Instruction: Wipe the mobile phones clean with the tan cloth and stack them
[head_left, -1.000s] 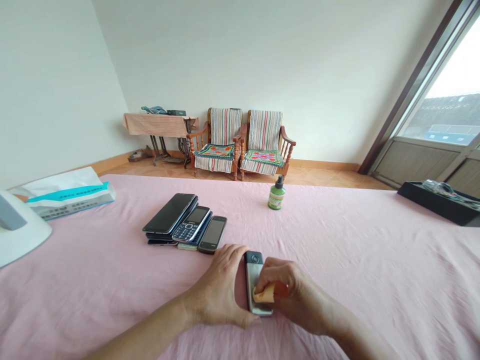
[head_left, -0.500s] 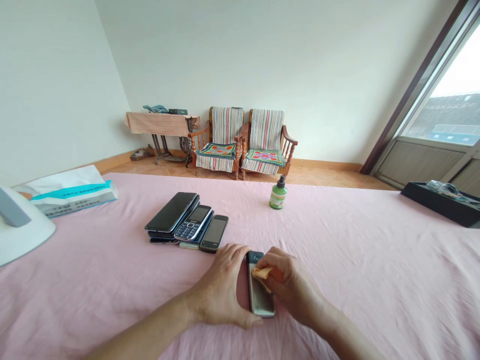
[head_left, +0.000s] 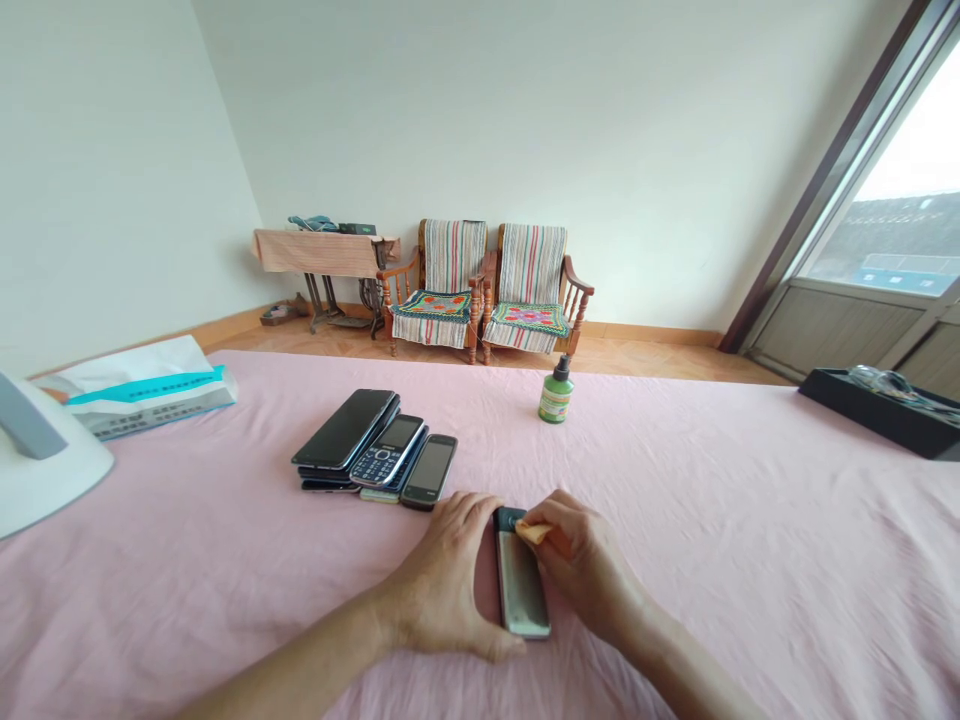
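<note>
A narrow mobile phone (head_left: 522, 590), dark at its far end and silvery along the rest, lies on the pink cloth in front of me. My left hand (head_left: 446, 575) grips it by its two ends, fingertips at the far end and thumb at the near one. Pinched in my right hand (head_left: 585, 550) is a small yellowish cloth (head_left: 532, 532), which rests against the phone's dark far part. Just beyond my left hand lies a grey touchscreen phone (head_left: 430, 470), beside a keypad phone (head_left: 387, 450) and a stack of black smartphones (head_left: 347, 428).
A green pump bottle (head_left: 556, 392) stands farther back on the pink cloth (head_left: 712, 520). At left are a tissue pack (head_left: 150, 390) and a white object (head_left: 45, 470) with a grey part. A black tray (head_left: 877, 410) holding clear tangled items sits at right.
My right hand has slid the yellowish cloth a little up the phone, from its silvery part to the dark far part. My left hand keeps its hold.
</note>
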